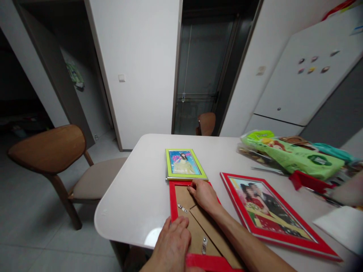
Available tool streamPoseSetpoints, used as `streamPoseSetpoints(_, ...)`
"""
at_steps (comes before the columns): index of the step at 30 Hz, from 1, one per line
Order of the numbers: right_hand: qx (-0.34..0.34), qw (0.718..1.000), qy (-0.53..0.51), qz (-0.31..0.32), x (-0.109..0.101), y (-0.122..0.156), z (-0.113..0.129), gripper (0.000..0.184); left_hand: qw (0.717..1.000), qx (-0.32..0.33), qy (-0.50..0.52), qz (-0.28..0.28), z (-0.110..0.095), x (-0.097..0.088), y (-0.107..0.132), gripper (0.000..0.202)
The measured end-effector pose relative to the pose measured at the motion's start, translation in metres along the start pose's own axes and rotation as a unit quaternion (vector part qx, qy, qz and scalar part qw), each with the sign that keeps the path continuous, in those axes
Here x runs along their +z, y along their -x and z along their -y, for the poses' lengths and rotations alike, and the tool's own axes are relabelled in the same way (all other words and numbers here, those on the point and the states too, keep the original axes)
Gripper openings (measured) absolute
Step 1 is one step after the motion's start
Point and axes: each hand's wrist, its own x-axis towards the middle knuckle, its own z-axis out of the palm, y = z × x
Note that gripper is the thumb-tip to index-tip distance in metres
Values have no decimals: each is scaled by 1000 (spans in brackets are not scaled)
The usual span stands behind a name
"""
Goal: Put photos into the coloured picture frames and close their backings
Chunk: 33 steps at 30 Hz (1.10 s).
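Observation:
A red picture frame (173, 200) lies face down on the white table, its brown backing board (194, 226) showing. Two small metal hangers (204, 244) are fixed on the board, which also has a stand flap (211, 226). My left hand (174, 240) is closed over the frame's left side, steadying it, with the thumb near the front edge. At the far edge of the backing, my right hand (204, 195) has its fingers bent in a pinch; whatever sits under the fingertips is hidden. Touching the far end lies a green picture frame (185, 164), picture up.
Another red picture frame (272, 213) lies picture up at right. Beyond it are a green plastic package (300, 153), a red object (307, 182) and white paper (343, 226). A wooden chair (53, 149) stands left of the white table (127, 204).

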Motion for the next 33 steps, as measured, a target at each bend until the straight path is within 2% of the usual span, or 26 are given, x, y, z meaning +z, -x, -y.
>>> streamPoseSetpoints(6,-34,999,-18,0,-12,13,8,24,999,0,16,-32,2,5,1,62)
streamPoseSetpoints(9,-107,993,-48,28,-18,32,16,21,999,5,25,-44,2,6,2,63)
streamPoseSetpoints(13,-189,974,-92,79,-21,54,25,23,999,-2,25,-33,2,6,3,61)
streamPoseSetpoints(20,-224,964,-103,98,-24,56,28,24,999,5,17,-26,2,6,2,62)
streamPoseSetpoints(23,-221,963,-117,96,-29,61,27,25,999,7,21,-30,2,5,2,62)
streamPoseSetpoints(26,-230,957,-144,102,-43,77,20,29,999,4,22,-30,3,4,3,60)
streamPoseSetpoints(30,-263,941,-141,159,-63,107,6,31,1000,-2,19,-16,5,7,4,56)
streamPoseSetpoints(33,-273,937,-131,174,-71,121,-1,35,1000,-7,18,-21,6,7,5,53)
